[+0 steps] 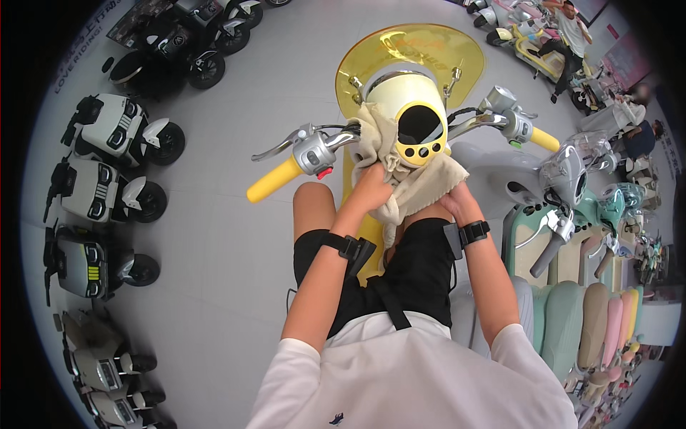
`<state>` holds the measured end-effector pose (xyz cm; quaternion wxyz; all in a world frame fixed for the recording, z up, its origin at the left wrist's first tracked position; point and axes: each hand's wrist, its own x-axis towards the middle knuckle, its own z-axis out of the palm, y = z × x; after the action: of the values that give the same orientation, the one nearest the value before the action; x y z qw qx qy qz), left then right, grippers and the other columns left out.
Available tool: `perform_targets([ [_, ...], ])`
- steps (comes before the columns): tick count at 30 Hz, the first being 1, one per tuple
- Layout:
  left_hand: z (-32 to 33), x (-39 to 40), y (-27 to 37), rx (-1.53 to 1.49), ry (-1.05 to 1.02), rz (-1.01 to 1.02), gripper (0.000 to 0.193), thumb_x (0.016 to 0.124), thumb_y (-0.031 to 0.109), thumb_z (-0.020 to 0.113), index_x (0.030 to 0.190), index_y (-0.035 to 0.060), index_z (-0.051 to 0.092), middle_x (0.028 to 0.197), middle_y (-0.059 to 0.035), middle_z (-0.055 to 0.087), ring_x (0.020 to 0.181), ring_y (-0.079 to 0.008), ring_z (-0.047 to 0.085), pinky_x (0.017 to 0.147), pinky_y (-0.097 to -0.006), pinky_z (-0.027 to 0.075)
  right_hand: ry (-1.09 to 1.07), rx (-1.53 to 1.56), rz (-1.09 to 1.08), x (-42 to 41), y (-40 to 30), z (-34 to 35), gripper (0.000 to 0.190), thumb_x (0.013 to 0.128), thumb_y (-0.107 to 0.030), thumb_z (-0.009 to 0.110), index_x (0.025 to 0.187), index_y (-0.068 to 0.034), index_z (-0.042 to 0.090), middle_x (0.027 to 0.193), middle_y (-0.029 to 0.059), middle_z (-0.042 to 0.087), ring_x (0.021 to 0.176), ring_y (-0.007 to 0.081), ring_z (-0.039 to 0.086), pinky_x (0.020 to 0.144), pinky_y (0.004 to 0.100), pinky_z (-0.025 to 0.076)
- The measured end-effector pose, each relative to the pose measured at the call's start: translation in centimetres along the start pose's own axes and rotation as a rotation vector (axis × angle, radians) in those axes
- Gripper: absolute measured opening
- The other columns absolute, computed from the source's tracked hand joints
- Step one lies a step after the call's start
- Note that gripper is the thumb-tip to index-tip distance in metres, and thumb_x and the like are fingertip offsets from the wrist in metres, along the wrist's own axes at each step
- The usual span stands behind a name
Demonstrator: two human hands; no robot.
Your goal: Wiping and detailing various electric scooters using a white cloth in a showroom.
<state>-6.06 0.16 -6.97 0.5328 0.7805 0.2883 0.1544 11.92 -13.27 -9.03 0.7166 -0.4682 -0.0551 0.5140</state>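
Observation:
In front of me stands a yellow and cream scooter, its dashboard (420,126) ringed in yellow around a dark display. A beige cloth (429,190) is bunched around the lower left side and underside of the headlight housing (410,92). My left hand (374,187) grips the cloth just below the dashboard, with the fingertips hidden in its folds. At the cloth's right end is my right hand (455,201), holding its edge; the fingers are partly hidden. The left handlebar grip (274,178) and right handlebar grip (544,139) are yellow, and neither hand touches them.
A yellow transparent windshield (466,59) rises beyond the headlight. Close on the right, a grey scooter's handlebar (557,238) and a row of coloured seats (563,322) crowd in. White scooters (115,123) line the left. A person (571,40) sits on a scooter at the far right.

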Motion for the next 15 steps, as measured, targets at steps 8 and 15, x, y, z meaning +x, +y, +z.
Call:
perform_targets([
  [8,-0.2,-2.8,2.3,-0.098,0.068,0.013,0.065,0.071,-0.006,0.047,0.136,-0.0086,0.048,0.133,-0.0287,0.058,0.131,-0.0407,0.051,0.111,-0.0405,0.036,-0.128,-0.022,0.021,-5.3,-1.2,2.3,0.04,0.104,-0.031,0.053,0.135,-0.007,0.054,0.129,0.0108,0.063,0.114,0.0236,0.065,0.096,0.0415,0.056],
  [15,1.6,0.0,-0.7,-0.136,0.034,0.074,0.065,0.073,-0.005,0.047,0.138,-0.008,0.044,0.136,-0.0323,0.051,0.133,-0.047,0.042,0.113,-0.0425,0.034,-0.045,0.089,-0.013,0.1,1.5,-0.2,0.038,0.103,-0.032,0.054,0.13,-0.006,0.056,0.126,0.0111,0.064,0.111,0.0237,0.065,0.095,0.0408,0.056],
])
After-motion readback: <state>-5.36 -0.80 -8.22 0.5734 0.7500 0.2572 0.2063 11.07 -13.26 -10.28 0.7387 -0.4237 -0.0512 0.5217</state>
